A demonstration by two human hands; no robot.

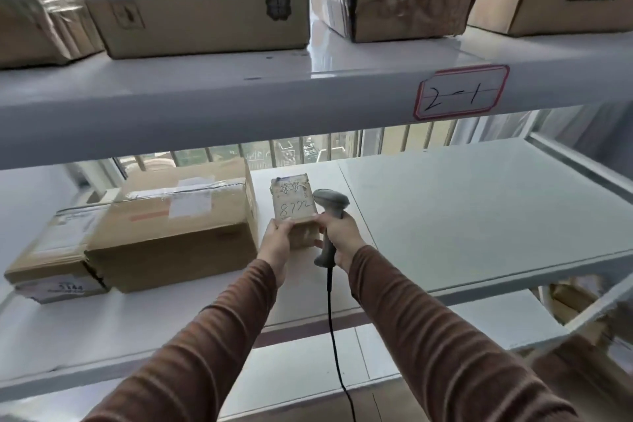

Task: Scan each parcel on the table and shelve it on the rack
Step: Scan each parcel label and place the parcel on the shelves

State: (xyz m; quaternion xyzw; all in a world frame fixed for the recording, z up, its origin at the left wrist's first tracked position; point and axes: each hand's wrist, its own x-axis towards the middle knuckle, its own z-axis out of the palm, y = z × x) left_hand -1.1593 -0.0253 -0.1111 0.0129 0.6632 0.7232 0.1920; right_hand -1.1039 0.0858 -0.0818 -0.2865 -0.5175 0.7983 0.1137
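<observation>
Handling small parcel (294,207) as light, by the look of it: being steadied between two hands with no strain showing. Judging it stiff, a cardboard box keeping its edges, not slippery, matte brown surface with wrinkled tape. Fragility not readable from outside.

Sitting on middle shelf (462,216) of the rack, upright on its narrow face, just beside large carton (178,226) on its left, a narrow gap between them. Nearer end being held; farther end resting toward the back of the shelf.

Left hand (278,239) gripping the parcel's near left corner, thumb over the top edge, fingers curled down the side. Right hand (337,236) wrapping round the handle of grey scanner (329,216), knuckles touching or nearly touching the parcel's right side; cannot tell which. Scanner cable (331,336) hanging down between the sleeves.

Best hold, judging from shape: across the short sides near the front, as the left hand is doing; one hand likely enough.

Looking worn: tan cardboard, scuffed paper label on top, handwritten "8772" in dark marker, scrawled characters above it, torn edge at the far end.

Showing "2-1" on shelf tag (460,92) on the beam above.
</observation>
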